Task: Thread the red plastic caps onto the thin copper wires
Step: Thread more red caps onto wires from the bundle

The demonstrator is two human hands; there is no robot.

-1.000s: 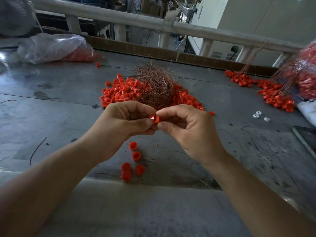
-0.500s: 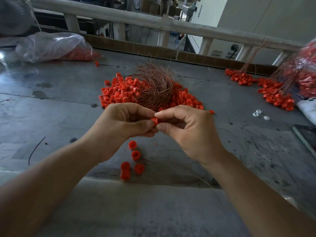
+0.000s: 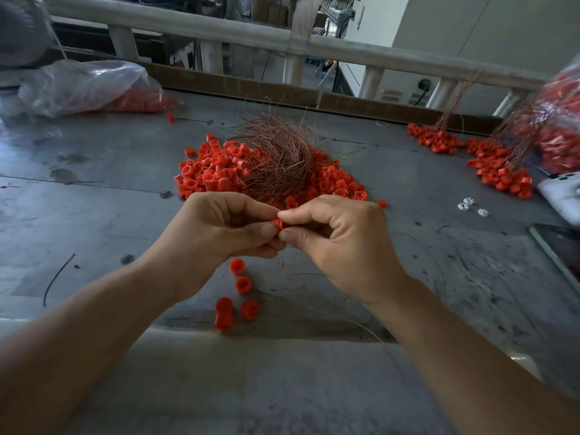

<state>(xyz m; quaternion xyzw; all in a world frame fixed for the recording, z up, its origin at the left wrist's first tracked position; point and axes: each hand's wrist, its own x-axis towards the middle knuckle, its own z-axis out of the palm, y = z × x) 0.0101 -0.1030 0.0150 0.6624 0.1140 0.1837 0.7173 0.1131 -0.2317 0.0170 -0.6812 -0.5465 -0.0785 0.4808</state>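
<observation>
Both hands meet above the grey table. My left hand [image 3: 216, 230] and my right hand [image 3: 342, 243] pinch one red cap [image 3: 277, 225] between thumbs and forefingers. A thin copper wire [image 3: 317, 304] curves over the table under my right wrist; where it ends near the cap is hidden by my fingers. Several red caps [image 3: 243, 285] lie in a short line below my left hand. Behind my hands sits a heap of loose red caps [image 3: 213, 171] with a tangle of copper wires [image 3: 279, 161] on top.
A clear plastic bag [image 3: 91, 86] holding red caps lies at the back left. More caps strung on wires [image 3: 499, 164] and a bag of them [image 3: 561, 127] are at the right. Small white parts [image 3: 469, 207] lie nearby. A railing [image 3: 282, 42] runs behind the table [image 3: 94, 189].
The hands have stayed together on the cap, shifting only slightly. The caps and wires on the table have not moved.
</observation>
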